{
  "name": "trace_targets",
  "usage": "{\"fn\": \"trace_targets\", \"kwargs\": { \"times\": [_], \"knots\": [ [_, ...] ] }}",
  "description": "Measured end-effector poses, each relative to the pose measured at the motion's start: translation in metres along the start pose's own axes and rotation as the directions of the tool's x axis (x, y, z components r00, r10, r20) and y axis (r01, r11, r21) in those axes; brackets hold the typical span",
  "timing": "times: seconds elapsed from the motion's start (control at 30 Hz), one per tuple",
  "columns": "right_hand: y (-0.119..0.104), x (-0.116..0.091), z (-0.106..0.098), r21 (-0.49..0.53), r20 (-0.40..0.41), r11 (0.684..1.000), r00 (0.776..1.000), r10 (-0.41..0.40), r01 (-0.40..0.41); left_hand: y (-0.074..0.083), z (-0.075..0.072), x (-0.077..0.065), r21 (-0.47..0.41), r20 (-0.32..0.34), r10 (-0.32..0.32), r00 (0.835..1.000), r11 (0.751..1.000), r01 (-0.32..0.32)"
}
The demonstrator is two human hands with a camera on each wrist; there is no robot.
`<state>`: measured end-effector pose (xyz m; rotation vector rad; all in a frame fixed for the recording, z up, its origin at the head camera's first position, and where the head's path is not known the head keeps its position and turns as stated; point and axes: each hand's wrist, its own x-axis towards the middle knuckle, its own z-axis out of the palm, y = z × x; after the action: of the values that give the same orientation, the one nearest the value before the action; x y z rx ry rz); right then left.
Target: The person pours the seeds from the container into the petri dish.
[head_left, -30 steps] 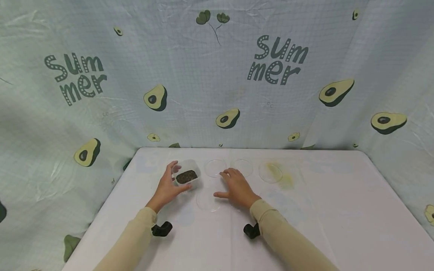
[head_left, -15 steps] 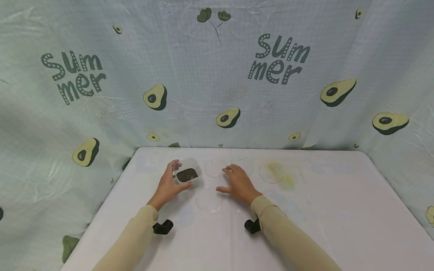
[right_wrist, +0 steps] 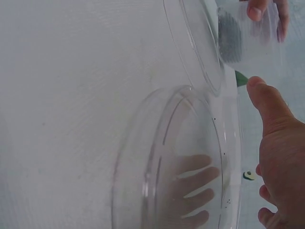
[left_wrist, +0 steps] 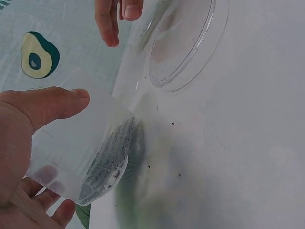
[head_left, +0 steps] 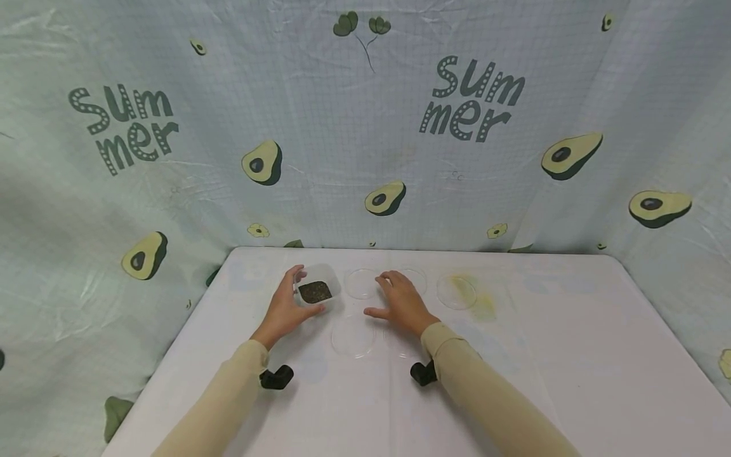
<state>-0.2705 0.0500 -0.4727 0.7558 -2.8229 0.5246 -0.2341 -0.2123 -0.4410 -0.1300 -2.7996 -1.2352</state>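
Note:
My left hand (head_left: 283,313) grips a clear plastic tub (head_left: 325,274) at the table's back left, thumb on the near side and fingers round the far side. Dark, fine granules (head_left: 315,292) lie in the tub. In the left wrist view the tub (left_wrist: 71,138) looks tilted, its ridged bottom showing the granules. To its right my right hand (head_left: 401,306) hovers with nothing in it, thumb and fingers spread, among clear round dishes. A clear dish (right_wrist: 148,176) stands close beside that hand in the right wrist view, with fingers mirrored in it.
Clear round dishes lie in two rows: a back-right dish (head_left: 456,292) and a front-left dish (head_left: 353,354) show best. A few dark specks (left_wrist: 172,123) dot the white tabletop (head_left: 577,355). An avocado-print curtain (head_left: 331,127) hangs behind the table.
My left hand and the tub have shifted slightly away from me and to the right. The right hand has drifted a little away from me and to the right. The dishes have stayed put.

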Motion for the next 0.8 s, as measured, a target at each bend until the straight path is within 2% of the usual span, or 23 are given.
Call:
{"fn": "trace_targets", "kwargs": {
  "times": [0.1, 0.33, 0.8],
  "knots": [
    [0.001, 0.003, 0.0, -0.021, 0.021, 1.0, 1.0, 0.014, -0.013, 0.002, 0.0, 0.001, 0.006, -0.005, -0.005, 1.0, 1.0, 0.005],
    [0.003, 0.009, -0.001, -0.021, -0.016, 1.0, 1.0, -0.013, 0.013, 0.003, -0.001, 0.005, 0.012, -0.018, 0.004, 1.0, 1.0, -0.004],
    [0.005, 0.021, 0.002, -0.027, -0.01, 1.0, 1.0, 0.009, -0.009, 0.007, 0.0, 0.015, 0.022, -0.006, 0.007, 1.0, 1.0, -0.007]
  ]
}}
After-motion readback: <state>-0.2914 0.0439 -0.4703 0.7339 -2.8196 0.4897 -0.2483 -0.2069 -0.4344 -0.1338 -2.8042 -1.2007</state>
